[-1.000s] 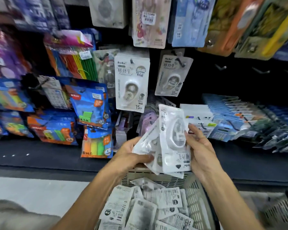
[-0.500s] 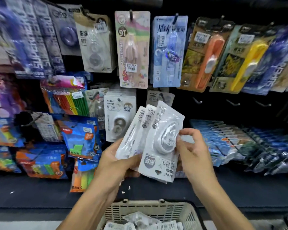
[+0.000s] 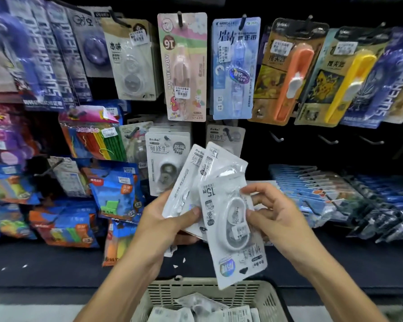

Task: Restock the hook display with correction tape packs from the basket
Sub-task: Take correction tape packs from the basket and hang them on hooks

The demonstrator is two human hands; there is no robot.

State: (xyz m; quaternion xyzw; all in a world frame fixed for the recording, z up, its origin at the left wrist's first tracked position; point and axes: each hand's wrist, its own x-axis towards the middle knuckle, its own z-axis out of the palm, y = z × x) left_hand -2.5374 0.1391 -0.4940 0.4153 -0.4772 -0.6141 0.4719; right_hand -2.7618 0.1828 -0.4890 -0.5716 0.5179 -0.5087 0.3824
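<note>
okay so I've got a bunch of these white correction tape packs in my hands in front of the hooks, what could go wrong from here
1. The pack in your right hand is upside down, hang hole at the bottom; it probably needs flipping before hanging.
2. Your left hand holds a loose fan of packs; one could slip out, possibly missing the basket.
3. Matching packs hang on two hooks, the left fuller than the right; overfilling the left is likely.
</note>
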